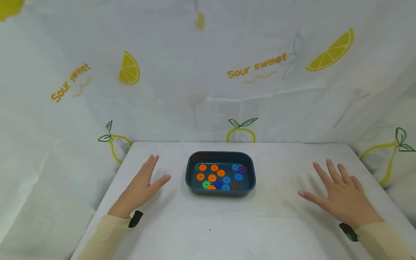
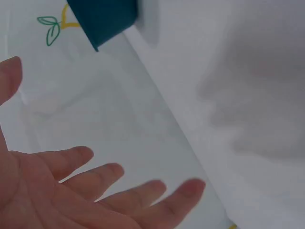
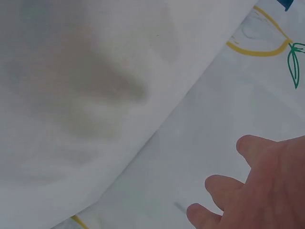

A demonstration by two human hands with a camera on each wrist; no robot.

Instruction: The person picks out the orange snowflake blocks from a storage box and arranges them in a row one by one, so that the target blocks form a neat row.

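Observation:
A dark blue-grey tray (image 1: 221,193) sits on the white table, with several small notched plastic discs lying on its floor. Orange discs (image 1: 214,168) are mostly on its left side; blue discs (image 1: 238,177), a purple disc (image 1: 242,170) and a brown disc (image 1: 234,186) lie to the right, and a green disc (image 1: 206,184) is near the front left. Left of the tray, my left hand (image 1: 143,187) hovers with fingers extended and thumb spread, holding nothing. My right hand (image 1: 341,195) is well to the tray's right, its fingers splayed and nothing in them. Both hands cast shadows on the tabletop.
The white table (image 1: 208,216) ends at a back edge against a hanging white sheet (image 1: 182,90) printed with lemons and lettering. The sheet also drapes along both sides. Dark bands (image 1: 135,219) show at both wrists, by the pale sleeves (image 1: 107,234).

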